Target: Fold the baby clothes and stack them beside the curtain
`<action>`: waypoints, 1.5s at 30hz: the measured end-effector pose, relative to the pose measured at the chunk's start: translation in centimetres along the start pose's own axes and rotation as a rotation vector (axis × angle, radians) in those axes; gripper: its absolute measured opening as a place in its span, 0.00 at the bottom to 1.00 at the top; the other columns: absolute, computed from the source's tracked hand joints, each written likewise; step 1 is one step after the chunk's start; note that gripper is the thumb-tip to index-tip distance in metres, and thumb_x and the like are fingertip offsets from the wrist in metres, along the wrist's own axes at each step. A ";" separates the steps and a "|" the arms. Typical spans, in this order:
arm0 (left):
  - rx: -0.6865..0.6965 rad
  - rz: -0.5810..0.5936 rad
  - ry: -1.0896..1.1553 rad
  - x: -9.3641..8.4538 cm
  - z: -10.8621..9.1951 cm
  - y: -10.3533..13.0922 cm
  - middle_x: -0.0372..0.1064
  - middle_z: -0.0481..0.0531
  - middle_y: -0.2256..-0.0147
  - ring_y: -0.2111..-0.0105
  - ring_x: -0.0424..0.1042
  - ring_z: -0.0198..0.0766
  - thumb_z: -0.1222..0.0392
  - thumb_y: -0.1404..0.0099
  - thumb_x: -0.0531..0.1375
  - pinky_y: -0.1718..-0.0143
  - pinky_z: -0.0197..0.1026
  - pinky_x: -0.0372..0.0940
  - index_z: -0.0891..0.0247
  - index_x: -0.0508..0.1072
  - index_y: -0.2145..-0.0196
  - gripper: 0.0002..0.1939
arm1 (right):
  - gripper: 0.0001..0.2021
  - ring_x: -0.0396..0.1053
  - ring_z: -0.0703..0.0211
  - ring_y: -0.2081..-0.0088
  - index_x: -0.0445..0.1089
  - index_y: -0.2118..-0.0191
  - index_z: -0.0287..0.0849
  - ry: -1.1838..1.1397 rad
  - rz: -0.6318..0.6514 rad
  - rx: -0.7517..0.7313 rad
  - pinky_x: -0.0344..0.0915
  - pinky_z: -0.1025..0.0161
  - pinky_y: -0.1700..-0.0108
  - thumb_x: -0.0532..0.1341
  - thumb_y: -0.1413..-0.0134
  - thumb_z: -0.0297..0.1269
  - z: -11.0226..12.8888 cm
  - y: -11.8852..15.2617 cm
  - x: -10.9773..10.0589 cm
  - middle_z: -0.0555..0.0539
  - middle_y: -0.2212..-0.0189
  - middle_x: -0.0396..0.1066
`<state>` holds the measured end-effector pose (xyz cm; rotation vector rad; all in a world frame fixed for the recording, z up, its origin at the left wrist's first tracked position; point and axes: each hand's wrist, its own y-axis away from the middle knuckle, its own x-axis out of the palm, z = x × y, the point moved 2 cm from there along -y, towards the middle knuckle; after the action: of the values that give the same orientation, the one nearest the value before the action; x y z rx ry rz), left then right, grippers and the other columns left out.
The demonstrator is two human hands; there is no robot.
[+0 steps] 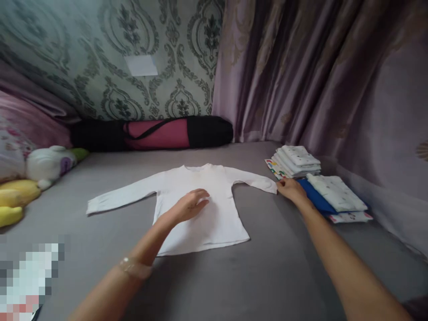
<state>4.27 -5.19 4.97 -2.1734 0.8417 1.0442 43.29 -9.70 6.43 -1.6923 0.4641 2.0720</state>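
Observation:
A white long-sleeved shirt (217, 209) lies spread flat on the grey bed sheet, its neckline facing away from me and both sleeves stretched out to the sides. At the cuff of the right-hand sleeve, my right hand (291, 189) pinches the fabric between thumb and fingers. My left hand (192, 205) is over the middle of the shirt's body, with fingers slightly curved and the thumb apart, holding nothing. Whether it touches the cloth I cannot tell. A bracelet (133, 267) circles the left wrist.
Two stacks of folded clothes, a farther white stack (297, 161) and a nearer one with blue cloth (334, 196), sit right of the shirt. Behind is a long black-and-pink bag (157, 133) against the wall. Plush toys (47, 165) lie at the left; a blurred-out object (28, 285) is at lower left.

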 end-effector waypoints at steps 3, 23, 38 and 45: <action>0.021 -0.058 -0.011 1.8 1.4 -3.5 0.70 0.61 0.50 0.51 0.71 0.44 0.59 0.32 0.51 0.49 0.44 0.65 0.66 0.70 0.51 0.15 | 0.17 0.73 0.48 0.56 0.76 0.57 0.38 0.065 0.071 0.032 0.65 0.62 0.61 0.58 0.43 0.43 -1.0 -1.8 1.7 0.37 0.57 0.75; -0.199 0.147 -0.096 7.0 4.4 -14.2 0.39 0.68 0.33 0.33 0.38 0.54 0.40 0.41 0.58 0.35 0.48 0.42 0.73 0.49 0.35 0.47 | 0.06 0.63 0.65 0.78 0.66 0.70 0.40 -1.178 -0.323 0.226 0.61 0.70 0.79 0.61 0.54 0.37 2.7 -5.8 -0.2 0.55 0.79 0.65; -0.243 0.285 -0.260 4.1 3.5 -15.7 0.42 0.67 0.34 0.37 0.45 0.64 0.26 0.55 0.60 0.39 0.56 0.47 0.66 0.52 0.35 0.59 | 0.11 0.61 0.68 0.80 0.66 0.69 0.42 -1.759 -0.124 0.075 0.60 0.70 0.77 0.67 0.58 0.38 17.2 -1.5 -3.2 0.59 0.82 0.63; -0.245 0.295 -0.236 4.2 3.8 -16.8 0.48 0.67 0.37 0.38 0.49 0.66 0.32 0.59 0.66 0.40 0.59 0.50 0.62 0.59 0.38 0.55 | 0.09 0.63 0.67 0.79 0.65 0.69 0.42 -1.760 0.021 0.080 0.59 0.71 0.77 0.64 0.54 0.39 22.8 0.2 -0.8 0.58 0.80 0.65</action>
<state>17.06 6.97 3.30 -2.1029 0.9852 1.5895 24.20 1.59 11.86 0.5253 -0.0675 2.5234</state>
